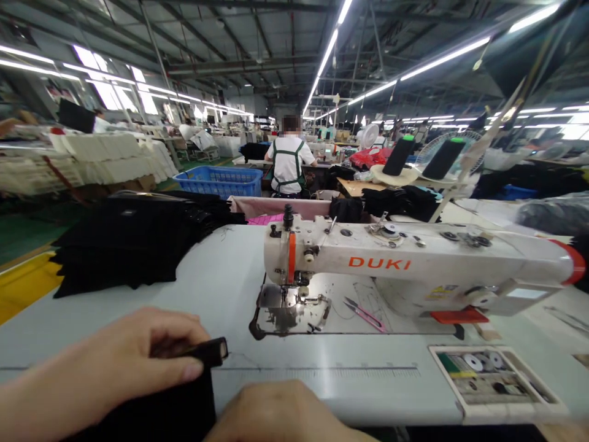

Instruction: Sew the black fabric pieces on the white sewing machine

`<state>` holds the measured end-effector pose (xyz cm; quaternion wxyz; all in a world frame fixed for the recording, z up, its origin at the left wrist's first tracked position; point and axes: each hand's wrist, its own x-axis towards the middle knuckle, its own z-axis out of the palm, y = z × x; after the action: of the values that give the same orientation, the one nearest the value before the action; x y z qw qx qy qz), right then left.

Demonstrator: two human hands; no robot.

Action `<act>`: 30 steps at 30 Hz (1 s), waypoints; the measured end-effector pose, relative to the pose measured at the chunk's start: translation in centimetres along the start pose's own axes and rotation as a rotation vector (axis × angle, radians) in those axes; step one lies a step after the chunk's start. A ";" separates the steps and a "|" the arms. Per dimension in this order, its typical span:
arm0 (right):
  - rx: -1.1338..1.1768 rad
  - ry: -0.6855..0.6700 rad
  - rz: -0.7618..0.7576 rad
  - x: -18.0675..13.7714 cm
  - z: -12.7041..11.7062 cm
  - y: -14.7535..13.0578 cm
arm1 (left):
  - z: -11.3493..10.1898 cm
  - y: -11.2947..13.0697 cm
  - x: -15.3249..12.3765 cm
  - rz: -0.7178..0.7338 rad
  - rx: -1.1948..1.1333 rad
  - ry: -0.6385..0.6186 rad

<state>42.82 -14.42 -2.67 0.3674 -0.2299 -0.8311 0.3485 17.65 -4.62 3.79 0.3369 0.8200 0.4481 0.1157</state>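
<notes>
My left hand (138, 347) pinches a piece of black fabric (184, 405) between thumb and fingers. A folded, band-like end of it sticks out past the thumb, and the rest hangs down below the hand. At the bottom edge of the view is my right hand (285, 411), close to the fabric. Only its back and knuckles show, so its fingers are hidden. Ahead stands a white sewing machine (377, 261) marked DUKI, its presser foot and needle area over a metal plate. Pink-handled thread snips (365, 314) lie on the machine bed.
A stack of black fabric pieces (124, 239) lies at the table's left, above a yellow bin (27, 285). A bobbin tray (497, 380) is set into the table (368, 396) at right. Black thread cones (399, 156) stand behind the machine. A person (288, 159) sits farther ahead beside a blue basket (221, 178).
</notes>
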 end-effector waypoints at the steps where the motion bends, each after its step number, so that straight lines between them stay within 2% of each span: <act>1: -0.055 -0.032 0.008 -0.5 0.6 1.1 | 0.6 -0.2 1.3 -0.033 -0.051 -0.148; 2: -0.141 -0.043 0.034 -0.9 1.2 2.2 | 1.5 -0.5 2.7 -0.060 -0.084 -0.262; 3: -0.260 -0.063 0.072 -1.1 1.6 3.3 | 2.4 -1.0 4.2 -0.068 -0.078 -0.312; 5: -0.543 -0.118 0.137 -1.0 1.8 5.4 | 4.4 -2.2 7.5 -0.051 -0.004 -0.269; 8: -0.830 -0.151 0.198 0.3 0.2 8.0 | 7.0 -3.8 12.6 -0.016 0.138 -0.117; 11: -0.921 -0.105 0.242 1.6 -2.6 10.0 | 8.6 -4.3 16.7 0.039 0.280 0.094; 13: -0.943 -0.101 0.254 1.7 -4.2 10.9 | 9.4 -4.2 18.3 0.091 0.340 0.199; 16: -0.932 -0.118 0.242 0.6 -5.4 11.6 | 10.8 -4.0 18.3 0.192 0.389 0.249; 22: -0.847 -0.031 0.214 -2.3 -4.7 11.9 | 13.0 -5.4 13.7 0.453 0.442 0.216; 25: -0.807 0.018 0.201 -2.5 -4.2 12.1 | 12.9 -6.8 12.7 0.538 0.462 0.173; 30: -0.784 0.028 0.215 -2.0 -4.0 12.1 | 11.8 -8.0 13.4 0.604 0.478 0.124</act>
<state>48.68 -6.17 -10.74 0.2247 -0.4428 -0.8672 0.0382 25.87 3.96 -11.82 0.0592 0.9618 0.2202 0.1512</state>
